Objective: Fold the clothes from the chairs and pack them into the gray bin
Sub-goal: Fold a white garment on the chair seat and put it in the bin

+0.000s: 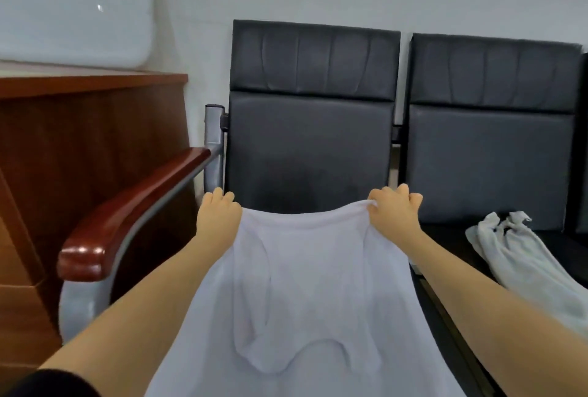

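Both hands hold the far edge of a pale shirt (305,285), one at each corner. The left hand (219,215) has its fingers curled over the left corner; the right hand (394,209) pinches a bunched bit of cloth at the right corner. This grip keeps the edge stretched between them with a slight sag in the middle. The shirt hangs from there toward the person, in front of the left chair (310,116). It looks thin, light and limp, so it will likely droop wherever it is not held; the corners seem the right places to hold.

The wooden armrest (127,209) stands close on the left. On the right chair (490,129) lies another pale garment (525,263), crumpled, near the right forearm. The left seat offers open room. The gray bin is not in view.
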A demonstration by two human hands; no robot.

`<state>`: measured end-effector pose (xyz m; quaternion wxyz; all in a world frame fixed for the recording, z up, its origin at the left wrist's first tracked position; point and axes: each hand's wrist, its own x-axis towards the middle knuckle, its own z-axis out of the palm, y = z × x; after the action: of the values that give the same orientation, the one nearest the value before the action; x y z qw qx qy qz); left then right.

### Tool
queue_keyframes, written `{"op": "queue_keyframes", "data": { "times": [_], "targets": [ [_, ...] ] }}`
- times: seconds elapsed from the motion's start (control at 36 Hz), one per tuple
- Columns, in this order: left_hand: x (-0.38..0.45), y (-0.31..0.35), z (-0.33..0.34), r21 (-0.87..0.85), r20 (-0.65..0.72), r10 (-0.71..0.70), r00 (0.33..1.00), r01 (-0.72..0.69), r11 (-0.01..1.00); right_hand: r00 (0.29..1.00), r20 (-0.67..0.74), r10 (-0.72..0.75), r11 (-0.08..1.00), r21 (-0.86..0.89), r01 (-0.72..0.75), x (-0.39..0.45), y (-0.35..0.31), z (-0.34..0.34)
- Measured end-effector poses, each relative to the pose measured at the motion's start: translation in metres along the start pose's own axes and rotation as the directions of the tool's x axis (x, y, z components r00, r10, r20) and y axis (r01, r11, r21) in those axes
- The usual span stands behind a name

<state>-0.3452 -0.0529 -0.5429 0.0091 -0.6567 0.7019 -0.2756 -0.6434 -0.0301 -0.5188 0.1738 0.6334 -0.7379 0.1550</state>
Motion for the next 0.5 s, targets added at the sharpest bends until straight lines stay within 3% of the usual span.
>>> {"op": "queue_keyframes", "data": {
  "times": [0.28, 0.5],
  "targets": [
    [0.055, 0.007, 0.026, -0.112, -0.052, -0.042, 0.998, 0.036, 0.993, 0.991, -0.127, 0.041, 0.998, -0.041, -0.046, 0.042, -0.006, 0.049],
    [0.063, 0.007, 0.02, -0.39, -0.175, -0.167, 0.97, 0.087, 0.917, 0.97, -0.217, 0.105, 0.994, 0.065, -0.092, 0.043, -0.012, 0.056]
  ]
}}
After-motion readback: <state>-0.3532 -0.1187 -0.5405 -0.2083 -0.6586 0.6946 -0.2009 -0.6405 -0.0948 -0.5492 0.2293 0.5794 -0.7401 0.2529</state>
